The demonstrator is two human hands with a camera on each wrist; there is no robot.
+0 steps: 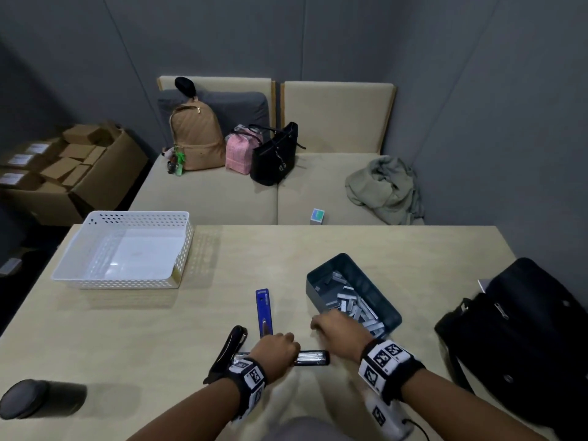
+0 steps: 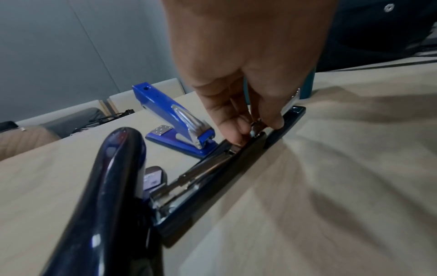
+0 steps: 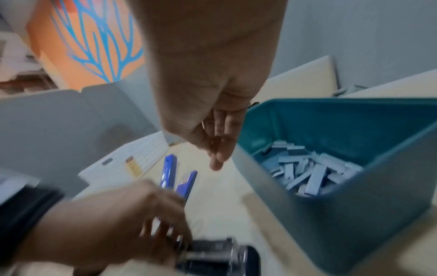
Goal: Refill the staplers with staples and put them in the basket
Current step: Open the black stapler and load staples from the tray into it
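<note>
A dark, glossy stapler lies flipped open near the table's front edge, its lid swung back to the left. A silver staple strip shows in its front channel. My left hand pinches the metal magazine of this stapler at mid-length. A blue stapler lies just behind it, closed. My right hand hovers beside the near left corner of the teal box, fingers hanging loosely and holding nothing I can see. Several staple strips lie in the box. The white perforated basket stands at the far left.
A black bag fills the table's right side. A dark cylinder lies at the front left. Behind the table is a beige sofa with bags and a jacket; cardboard boxes stand at the left.
</note>
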